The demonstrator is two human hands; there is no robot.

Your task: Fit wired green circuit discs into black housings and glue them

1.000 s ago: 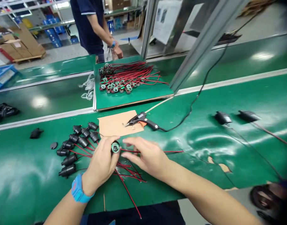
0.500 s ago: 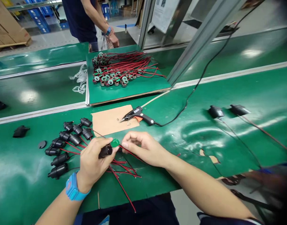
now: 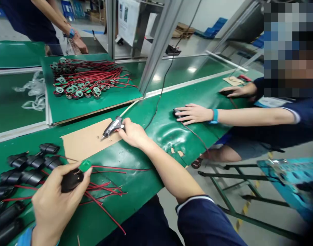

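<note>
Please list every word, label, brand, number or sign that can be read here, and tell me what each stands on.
None can be read.
White panel: print, too small to read.
Glue gun: small markings, too blurred to read.
Green disc: faint pale marks, too small to read.

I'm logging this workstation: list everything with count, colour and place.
Workbench: 1, green, centre
Cardboard: 1 sheet, tan, on workbench
Glue gun: 1, black, over cardboard
Power cord: 1, black, centre
Circuit disc: 1, green, left hand
Held housing: 1, black, left hand
Loose housings: about ten, black, workbench's left
Wires: several, red, workbench
Wired circuits: many, green and red, raised board
Plastic bags: uncounted, clear, left
Metal posts: several, grey, background
Co-workers: 2, navy clothing, background and right
Left hand: 1, blue wristband, lower left
Right hand: 1, navy sleeve, on glue gun
</note>
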